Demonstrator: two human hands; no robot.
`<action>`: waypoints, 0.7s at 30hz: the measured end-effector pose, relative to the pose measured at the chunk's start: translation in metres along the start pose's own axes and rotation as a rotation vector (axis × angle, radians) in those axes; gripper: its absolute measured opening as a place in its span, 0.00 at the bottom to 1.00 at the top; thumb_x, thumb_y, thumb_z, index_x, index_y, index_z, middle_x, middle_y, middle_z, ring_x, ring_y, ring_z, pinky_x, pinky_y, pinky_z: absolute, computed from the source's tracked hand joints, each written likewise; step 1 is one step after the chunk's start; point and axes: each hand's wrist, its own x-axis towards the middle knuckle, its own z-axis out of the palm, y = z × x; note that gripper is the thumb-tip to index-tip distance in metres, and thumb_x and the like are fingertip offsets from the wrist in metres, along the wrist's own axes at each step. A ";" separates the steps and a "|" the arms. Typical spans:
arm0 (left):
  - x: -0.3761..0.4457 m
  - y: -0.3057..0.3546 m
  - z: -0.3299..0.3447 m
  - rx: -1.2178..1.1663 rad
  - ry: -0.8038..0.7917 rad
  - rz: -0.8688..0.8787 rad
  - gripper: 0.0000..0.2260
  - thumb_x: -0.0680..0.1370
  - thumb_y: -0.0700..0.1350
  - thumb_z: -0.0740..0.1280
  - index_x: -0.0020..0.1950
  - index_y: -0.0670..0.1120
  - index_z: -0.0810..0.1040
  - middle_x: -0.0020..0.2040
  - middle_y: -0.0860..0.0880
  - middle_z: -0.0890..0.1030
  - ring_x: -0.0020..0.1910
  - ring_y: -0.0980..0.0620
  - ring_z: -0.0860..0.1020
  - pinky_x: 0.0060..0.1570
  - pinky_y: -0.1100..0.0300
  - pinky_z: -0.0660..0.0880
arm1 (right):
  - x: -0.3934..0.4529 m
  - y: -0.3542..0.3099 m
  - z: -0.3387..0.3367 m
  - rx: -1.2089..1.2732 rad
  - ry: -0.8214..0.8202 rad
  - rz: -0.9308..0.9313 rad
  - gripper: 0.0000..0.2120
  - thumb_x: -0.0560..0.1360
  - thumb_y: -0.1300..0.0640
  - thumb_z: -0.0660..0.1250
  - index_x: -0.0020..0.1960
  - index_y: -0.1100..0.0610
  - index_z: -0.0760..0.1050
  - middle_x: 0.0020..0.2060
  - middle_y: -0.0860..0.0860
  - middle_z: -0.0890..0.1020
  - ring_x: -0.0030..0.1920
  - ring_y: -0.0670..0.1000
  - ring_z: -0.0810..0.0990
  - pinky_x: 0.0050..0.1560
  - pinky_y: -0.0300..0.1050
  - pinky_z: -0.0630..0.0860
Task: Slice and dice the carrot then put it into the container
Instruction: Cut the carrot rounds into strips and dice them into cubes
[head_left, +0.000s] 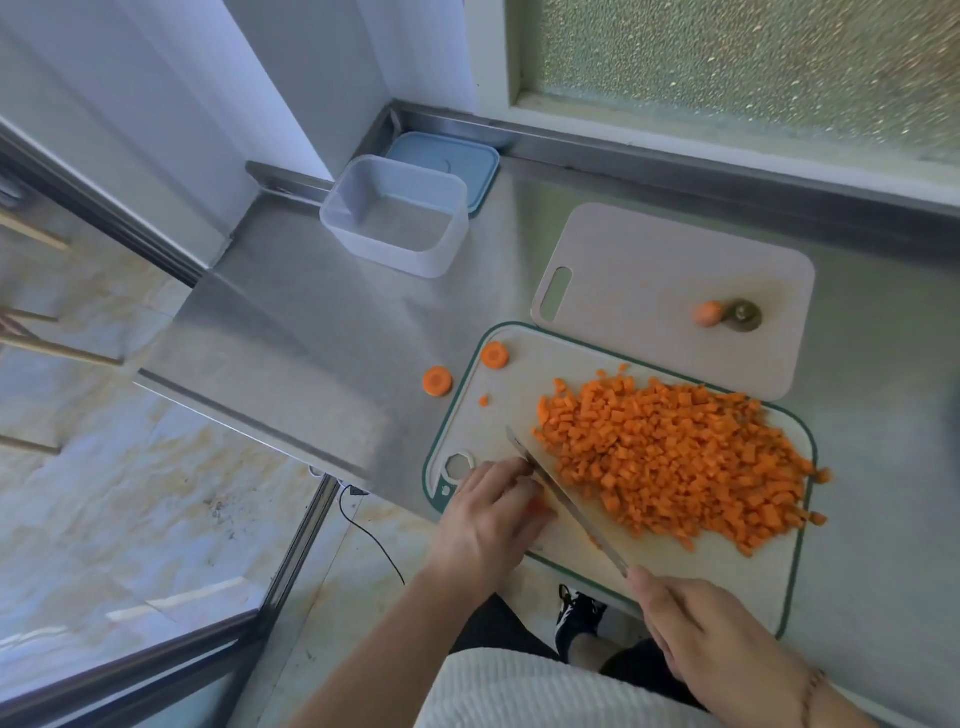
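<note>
Diced carrot (670, 457) heaped on the green-edged cutting board (498, 415), right of the knife (566, 501). Right hand (711, 644) grasps the handle; left hand (493, 514) curls over a small orange piece beside the blade. Empty container (397, 221) stands well apart on the steel counter (311, 322).

You had bare steel counter (291, 332) between the green-rimmed board (498, 410) and the container (396, 222), broken only by one carrot slice (437, 381); the container's mouth stood open from above; the wall corner and blue lid (457, 158) hemmed its far side. The diced heap (675, 457) filled the board's right, and the grey board (670, 291) blocked the counter beyond it.
</note>
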 end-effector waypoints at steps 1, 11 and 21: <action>-0.001 0.002 0.002 -0.006 0.022 0.009 0.06 0.79 0.46 0.72 0.50 0.42 0.82 0.55 0.47 0.79 0.48 0.46 0.79 0.50 0.54 0.77 | -0.001 0.003 0.000 -0.008 -0.004 0.012 0.28 0.72 0.31 0.50 0.31 0.55 0.65 0.24 0.48 0.69 0.28 0.45 0.70 0.37 0.44 0.68; -0.005 0.002 0.004 -0.023 0.125 0.054 0.08 0.81 0.45 0.71 0.46 0.43 0.87 0.49 0.50 0.85 0.49 0.48 0.80 0.49 0.52 0.78 | -0.005 0.005 -0.005 -0.113 -0.004 0.078 0.27 0.71 0.33 0.49 0.32 0.55 0.68 0.28 0.49 0.73 0.33 0.48 0.74 0.43 0.43 0.72; -0.009 0.002 -0.008 0.061 0.010 0.095 0.01 0.78 0.38 0.74 0.48 0.42 0.86 0.50 0.49 0.84 0.50 0.48 0.80 0.51 0.53 0.78 | 0.001 0.000 -0.002 -0.085 0.005 -0.039 0.28 0.71 0.31 0.49 0.31 0.55 0.62 0.25 0.48 0.64 0.28 0.46 0.65 0.34 0.43 0.63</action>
